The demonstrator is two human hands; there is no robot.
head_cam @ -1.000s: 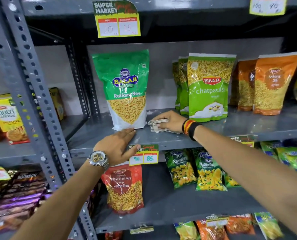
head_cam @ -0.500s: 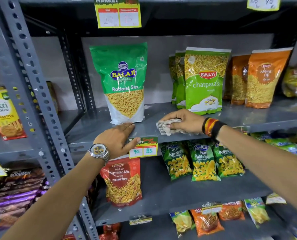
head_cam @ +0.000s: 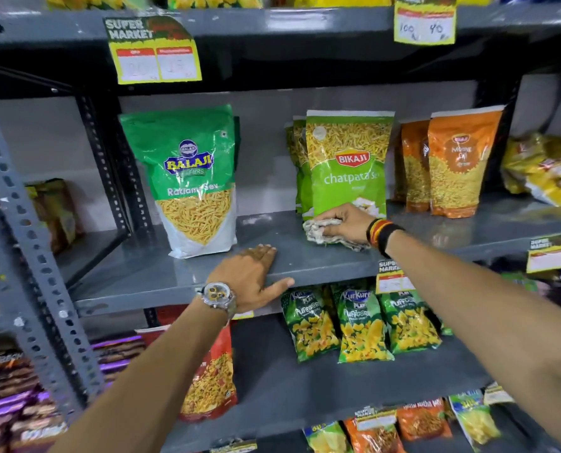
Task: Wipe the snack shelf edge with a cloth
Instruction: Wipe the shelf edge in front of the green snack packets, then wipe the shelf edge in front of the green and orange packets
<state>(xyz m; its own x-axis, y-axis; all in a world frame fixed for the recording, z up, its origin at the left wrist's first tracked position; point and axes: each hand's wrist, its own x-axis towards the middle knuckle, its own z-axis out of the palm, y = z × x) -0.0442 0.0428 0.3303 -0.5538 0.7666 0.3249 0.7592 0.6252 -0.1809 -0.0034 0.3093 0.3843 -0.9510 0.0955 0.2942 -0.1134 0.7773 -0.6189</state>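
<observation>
A grey metal snack shelf [head_cam: 321, 263] runs across the middle of the view. My right hand [head_cam: 343, 223] presses a crumpled white cloth [head_cam: 318, 232] onto the shelf top, right in front of the light green Bikaji Chatpata Sev bag [head_cam: 347, 165]. My left hand [head_cam: 249, 276] lies flat on the shelf's front edge, fingers on top and thumb along the front lip, a watch on its wrist. It holds nothing. A dark green Balaji Ratlami Sev bag [head_cam: 191, 181] stands to the left of both hands.
Orange snack bags [head_cam: 455, 165] and yellow packs [head_cam: 547, 168] stand further right. Kurkure bags [head_cam: 361, 322] and a red mix bag [head_cam: 210, 377] sit on the shelf below. A perforated upright post [head_cam: 27, 243] rises at left. Price tags hang from the shelf edges.
My right hand has slid the cloth to the right and further back, up against the Bikaji bag. My left hand has shifted right along the front edge, covering the price tag.
</observation>
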